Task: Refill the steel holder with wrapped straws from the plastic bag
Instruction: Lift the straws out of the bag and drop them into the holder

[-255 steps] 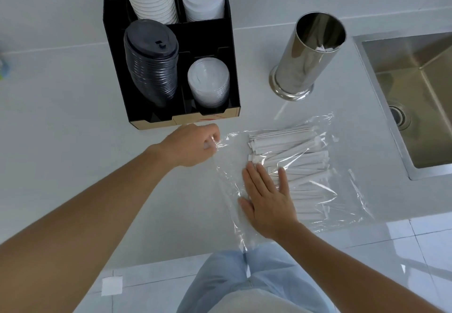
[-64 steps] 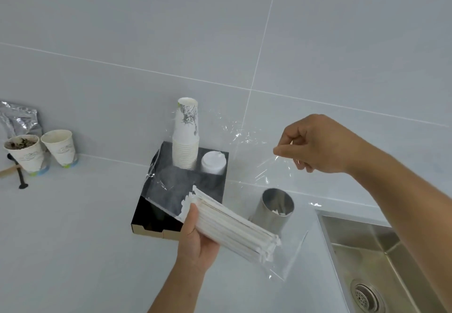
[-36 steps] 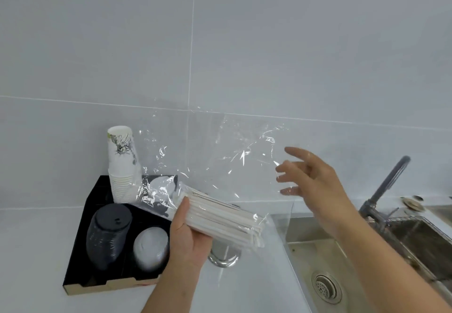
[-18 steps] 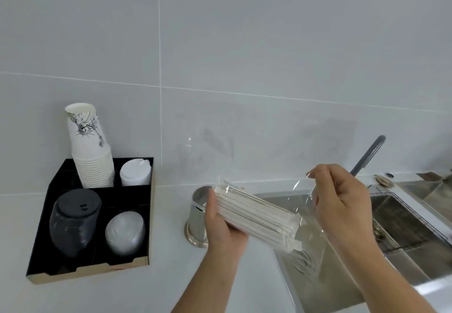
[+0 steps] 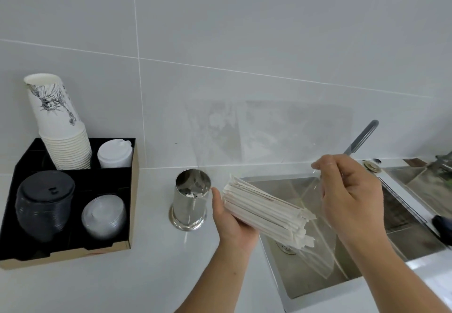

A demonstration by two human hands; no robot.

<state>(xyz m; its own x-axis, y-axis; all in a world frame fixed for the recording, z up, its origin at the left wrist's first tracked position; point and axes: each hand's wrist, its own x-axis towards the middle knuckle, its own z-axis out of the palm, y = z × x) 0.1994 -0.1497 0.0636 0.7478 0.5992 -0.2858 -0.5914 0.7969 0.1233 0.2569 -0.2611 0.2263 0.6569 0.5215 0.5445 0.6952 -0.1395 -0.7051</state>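
Note:
My left hand (image 5: 232, 222) grips a thick bundle of white wrapped straws (image 5: 264, 212) from below, held slanted above the counter's edge by the sink. My right hand (image 5: 349, 197) pinches the clear plastic bag (image 5: 320, 259), which hangs down off the bundle's right end over the sink. The steel holder (image 5: 192, 197) stands upright on the counter just left of my left hand, with a few scraps of white paper visible inside it.
A black organiser tray (image 5: 132, 190) at the left holds a stack of paper cups (image 5: 62, 129), black lids (image 5: 45, 202) and clear lids (image 5: 104, 216). A steel sink (image 5: 313, 285) with a grey tap (image 5: 362, 137) lies to the right. A tiled wall stands behind.
The bag has slid off most of the straw bundle and now hangs from my right hand over the sink. My view has tilted down; the holder is in full sight.

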